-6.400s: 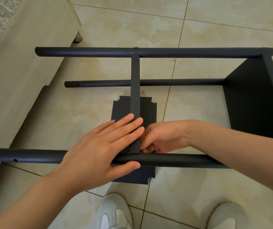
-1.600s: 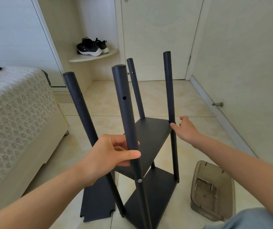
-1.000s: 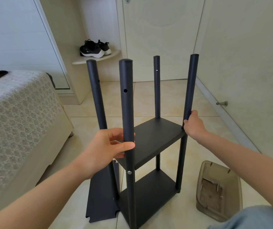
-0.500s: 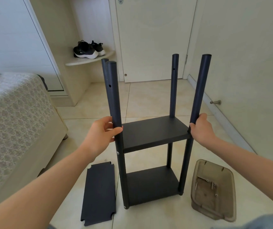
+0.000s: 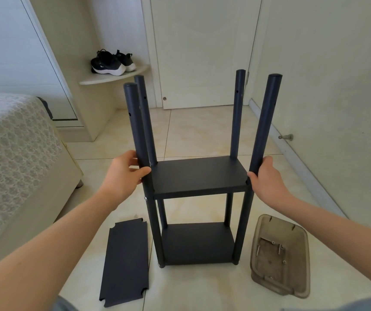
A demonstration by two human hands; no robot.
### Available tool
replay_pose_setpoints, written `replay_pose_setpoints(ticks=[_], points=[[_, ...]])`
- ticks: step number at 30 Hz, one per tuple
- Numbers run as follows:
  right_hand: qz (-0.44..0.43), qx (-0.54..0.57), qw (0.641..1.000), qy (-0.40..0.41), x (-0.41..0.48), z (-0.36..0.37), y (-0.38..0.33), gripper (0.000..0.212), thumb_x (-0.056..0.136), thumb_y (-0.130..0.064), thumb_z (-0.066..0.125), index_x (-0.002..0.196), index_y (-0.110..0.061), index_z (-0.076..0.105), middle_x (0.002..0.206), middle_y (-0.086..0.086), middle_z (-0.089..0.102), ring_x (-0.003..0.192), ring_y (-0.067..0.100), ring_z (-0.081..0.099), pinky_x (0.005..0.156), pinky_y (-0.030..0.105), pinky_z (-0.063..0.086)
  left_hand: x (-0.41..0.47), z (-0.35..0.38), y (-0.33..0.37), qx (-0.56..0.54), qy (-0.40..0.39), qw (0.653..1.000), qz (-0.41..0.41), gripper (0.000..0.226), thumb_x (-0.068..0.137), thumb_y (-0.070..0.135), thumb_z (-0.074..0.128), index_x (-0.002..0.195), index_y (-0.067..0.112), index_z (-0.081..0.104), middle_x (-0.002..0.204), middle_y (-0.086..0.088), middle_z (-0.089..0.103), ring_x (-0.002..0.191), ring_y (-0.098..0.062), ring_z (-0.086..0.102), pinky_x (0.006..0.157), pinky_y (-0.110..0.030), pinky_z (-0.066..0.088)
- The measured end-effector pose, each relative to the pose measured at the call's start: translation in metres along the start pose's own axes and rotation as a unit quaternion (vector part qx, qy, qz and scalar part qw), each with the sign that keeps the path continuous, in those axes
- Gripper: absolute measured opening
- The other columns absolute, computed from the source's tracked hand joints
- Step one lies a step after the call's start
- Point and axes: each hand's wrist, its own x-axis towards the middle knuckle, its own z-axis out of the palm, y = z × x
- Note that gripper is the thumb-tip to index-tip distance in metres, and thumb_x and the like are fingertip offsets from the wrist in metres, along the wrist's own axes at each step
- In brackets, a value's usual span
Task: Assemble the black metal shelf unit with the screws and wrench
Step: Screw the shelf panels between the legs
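Black metal shelf unit (image 5: 199, 176) stands up on the tiled floor (image 5: 202, 131) with two shelves fixed. We wrap our left hand (image 5: 123, 173) and right hand (image 5: 266, 176) around its front poles.

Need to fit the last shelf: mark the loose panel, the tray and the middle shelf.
loose panel (image 5: 125, 261): head view, centre of its flat face.
tray (image 5: 301, 261): head view, its right wall.
middle shelf (image 5: 199, 173): head view, centre of its top.
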Motion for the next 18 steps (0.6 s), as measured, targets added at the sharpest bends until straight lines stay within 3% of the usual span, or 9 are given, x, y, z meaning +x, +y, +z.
replay_pose_setpoints(ticks=[9, 14, 18], points=[[0.006, -0.009, 1.0, -0.001, -0.011, 0.0, 0.004, 0.029, 0.098, -0.015, 0.055, 0.12, -0.012, 0.037, 0.107, 0.003, 0.053, 0.078, 0.014, 0.053, 0.057, 0.017, 0.041, -0.008, -0.006, 0.001, 0.039, -0.03, 0.999, 0.003, 0.03, 0.092, 0.009, 0.069, 0.115, 0.021, 0.053, 0.113, -0.004, 0.066, 0.088, -0.012, 0.067, 0.06, -0.015, 0.052], [0.027, -0.011, 0.999, -0.021, -0.024, -0.004, -0.002, 0.033, 0.098, -0.011, 0.055, 0.124, -0.011, 0.036, 0.12, 0.012, 0.056, 0.097, 0.026, 0.062, 0.072, 0.029, 0.05, -0.012, -0.014, 0.0, 0.076, -0.065, 0.995, 0.007, 0.035, 0.089, 0.008, 0.072, 0.115, 0.02, 0.053, 0.104, 0.001, 0.064, 0.084, -0.01, 0.065, 0.051, -0.01, 0.05], [0.031, -0.03, 0.999, -0.033, -0.033, -0.011, -0.002, 0.037, 0.097, -0.011, 0.056, 0.128, -0.008, 0.035, 0.128, 0.014, 0.056, 0.109, 0.033, 0.062, 0.084, 0.036, 0.053, -0.019, -0.015, -0.001, 0.087, -0.095, 0.992, 0.007, 0.03, 0.089, 0.007, 0.073, 0.112, 0.017, 0.056, 0.103, 0.0, 0.065, 0.085, -0.012, 0.066, 0.053, -0.012, 0.053]])
